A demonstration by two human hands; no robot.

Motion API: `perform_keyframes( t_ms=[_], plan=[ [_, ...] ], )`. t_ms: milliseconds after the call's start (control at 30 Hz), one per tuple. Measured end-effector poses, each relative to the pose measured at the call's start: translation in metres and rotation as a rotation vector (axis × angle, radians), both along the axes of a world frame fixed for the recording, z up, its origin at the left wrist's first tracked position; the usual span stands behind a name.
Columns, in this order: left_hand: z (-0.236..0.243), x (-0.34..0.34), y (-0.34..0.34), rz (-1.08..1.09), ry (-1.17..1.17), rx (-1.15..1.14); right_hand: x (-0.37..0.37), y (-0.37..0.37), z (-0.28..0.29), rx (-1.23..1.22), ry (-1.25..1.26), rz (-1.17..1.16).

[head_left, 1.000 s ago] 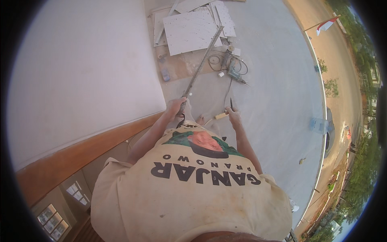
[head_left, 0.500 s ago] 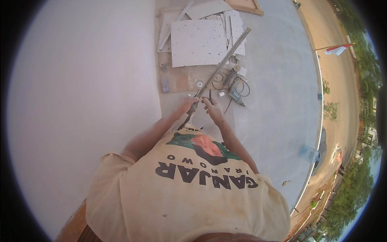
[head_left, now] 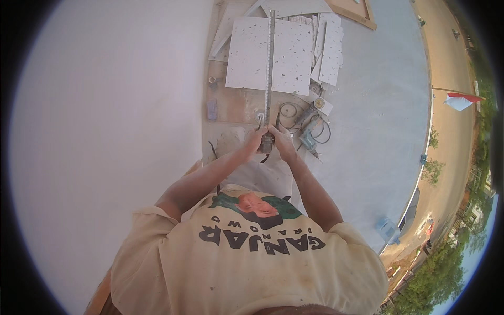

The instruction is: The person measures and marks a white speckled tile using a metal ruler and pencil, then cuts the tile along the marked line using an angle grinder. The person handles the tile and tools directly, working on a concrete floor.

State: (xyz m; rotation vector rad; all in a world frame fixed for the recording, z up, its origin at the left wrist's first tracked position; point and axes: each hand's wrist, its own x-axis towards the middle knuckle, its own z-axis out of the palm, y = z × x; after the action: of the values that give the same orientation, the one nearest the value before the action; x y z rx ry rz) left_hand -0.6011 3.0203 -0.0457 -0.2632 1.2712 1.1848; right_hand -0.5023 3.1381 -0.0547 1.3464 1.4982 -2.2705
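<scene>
A tape measure (head_left: 266, 143) with a dark case is gripped by my left hand (head_left: 254, 142). Its long blade (head_left: 270, 63) runs out away from me, over a speckled white panel (head_left: 247, 55). My right hand (head_left: 283, 142) is closed beside the case, its fingers against the base of the blade. A dark, thin pen-like marker (head_left: 278, 116) stands up from that hand. Beyond my left fingers lies a small pale ring (head_left: 260, 114), partly hidden.
A corded power drill (head_left: 308, 138) and another corded tool (head_left: 310, 114) lie to the right. White offcuts (head_left: 329, 50) lie beside the panel, near a wooden frame (head_left: 357, 13). A white wall (head_left: 105, 131) rises at left. At right, a ledge (head_left: 424, 131) drops toward a road.
The tape blade has swung from a rightward slant to pointing straight ahead over the panel. My hands have come together at its case, and the right hand has moved in beside the blade.
</scene>
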Motion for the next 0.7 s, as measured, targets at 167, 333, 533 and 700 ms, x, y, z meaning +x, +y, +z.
perform_keyframes(
  t_ms=[167, 333, 533, 700],
  plan=[
    [-0.142, -0.058, 0.039, -0.115, -0.136, 0.003, -0.046, 0.087, -0.132, 0.235, -0.034, 0.285],
    [-0.349, -0.205, 0.001, -0.334, 0.529, -0.125, -0.083, 0.191, -0.313, 0.726, -0.174, 0.720],
    [-0.515, -0.333, -0.061, -0.268, 0.957, -0.435, -0.139, 0.239, -0.450, 0.947, -0.337, 0.931],
    [-0.579, -0.347, -0.063, -0.245, 1.117, -0.371, -0.148, 0.232, -0.513, 1.191, -0.287, 0.960]
  ],
)
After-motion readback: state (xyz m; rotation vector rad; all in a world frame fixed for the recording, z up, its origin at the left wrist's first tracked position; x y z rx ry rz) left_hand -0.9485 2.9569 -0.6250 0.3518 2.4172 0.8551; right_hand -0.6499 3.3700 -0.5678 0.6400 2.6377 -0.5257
